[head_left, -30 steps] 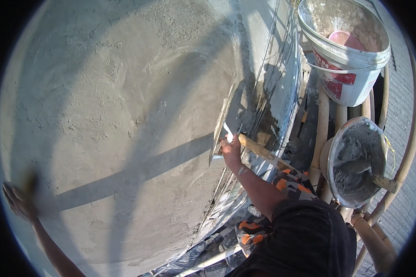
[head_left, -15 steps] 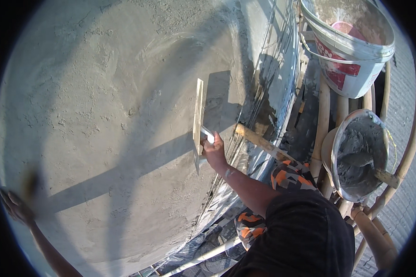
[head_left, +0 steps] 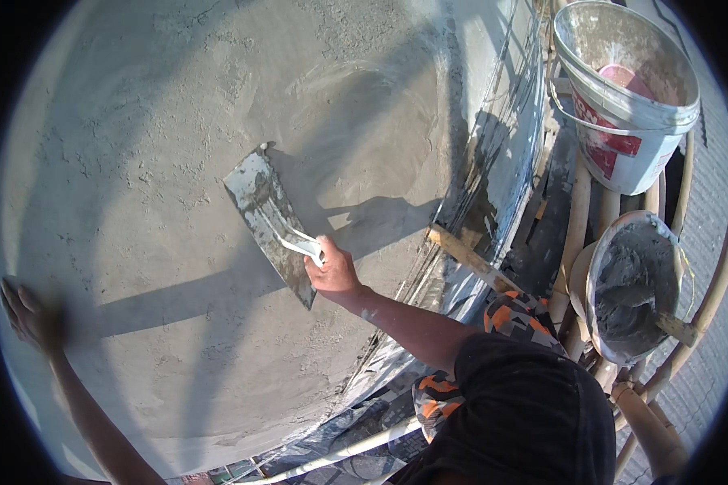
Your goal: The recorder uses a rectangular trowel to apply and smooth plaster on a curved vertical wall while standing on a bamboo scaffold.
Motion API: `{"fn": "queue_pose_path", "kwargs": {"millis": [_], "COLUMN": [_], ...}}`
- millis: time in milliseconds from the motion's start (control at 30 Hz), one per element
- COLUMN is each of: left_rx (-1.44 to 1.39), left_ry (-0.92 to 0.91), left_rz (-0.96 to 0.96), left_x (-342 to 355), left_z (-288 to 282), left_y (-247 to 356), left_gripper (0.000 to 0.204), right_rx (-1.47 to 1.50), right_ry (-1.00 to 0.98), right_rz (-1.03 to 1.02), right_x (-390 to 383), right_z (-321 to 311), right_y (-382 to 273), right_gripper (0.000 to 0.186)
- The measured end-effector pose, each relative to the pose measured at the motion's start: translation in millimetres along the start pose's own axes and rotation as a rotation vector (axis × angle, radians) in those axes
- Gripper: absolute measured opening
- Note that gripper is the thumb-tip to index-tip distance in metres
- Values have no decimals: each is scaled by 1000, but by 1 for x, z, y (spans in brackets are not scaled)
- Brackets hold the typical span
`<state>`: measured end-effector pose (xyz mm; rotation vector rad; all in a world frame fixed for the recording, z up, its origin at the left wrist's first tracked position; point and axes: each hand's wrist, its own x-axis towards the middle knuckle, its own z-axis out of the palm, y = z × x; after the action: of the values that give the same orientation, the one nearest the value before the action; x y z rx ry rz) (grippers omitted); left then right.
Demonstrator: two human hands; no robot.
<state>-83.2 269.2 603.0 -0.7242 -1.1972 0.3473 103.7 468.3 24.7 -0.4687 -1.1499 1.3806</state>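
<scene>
My right hand (head_left: 334,269) is wrapped round the white handle of a rectangular plastering trowel (head_left: 260,206). The trowel slants over a grey plastered surface (head_left: 154,242), its mortar-smeared handle side showing. Whether the blade's underside touches the plaster cannot be made out. At the far left, my left hand (head_left: 28,315) is stretched out against the plaster with fingers apart, holding nothing visible. A dark blurred spot covers its thumb side. Shadows of my arm and the trowel fall across the plaster.
To the right, a white bucket (head_left: 651,158) with a red patch stands on bamboo poles (head_left: 578,234). Below it sits a bowl (head_left: 578,279) of wet grey mortar (head_left: 631,279) with a wooden-handled tool (head_left: 678,329) in it. A wooden stick (head_left: 469,255) juts near the plaster's edge.
My right hand has moved left with the trowel, which has turned from edge-on to show its handle side. My left hand has shifted up a little. The whole view has tilted slightly.
</scene>
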Motion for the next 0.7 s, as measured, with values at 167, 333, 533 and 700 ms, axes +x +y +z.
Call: {"fn": "queue_pose_path", "kwargs": {"millis": [167,333,533,700], "left_rx": [-73,-64,-40,-58], "left_ry": [24,15,39,39], "left_rz": [18,31,14,46], "left_x": [1,5,2,3], "left_z": [-19,-27,-23,-26], "left_y": [41,29,31,28], "left_gripper": [54,51,50,50], "right_rx": [-19,-226,-329,-244], "right_ry": [-322,-183,-399,-553], "right_rz": [-13,-250,-149,-32], "right_x": [-37,87,68,-56], "right_z": [-47,-72,-22,-66], "right_y": [9,-42,-12,54], "right_gripper": [34,27,33,37]}}
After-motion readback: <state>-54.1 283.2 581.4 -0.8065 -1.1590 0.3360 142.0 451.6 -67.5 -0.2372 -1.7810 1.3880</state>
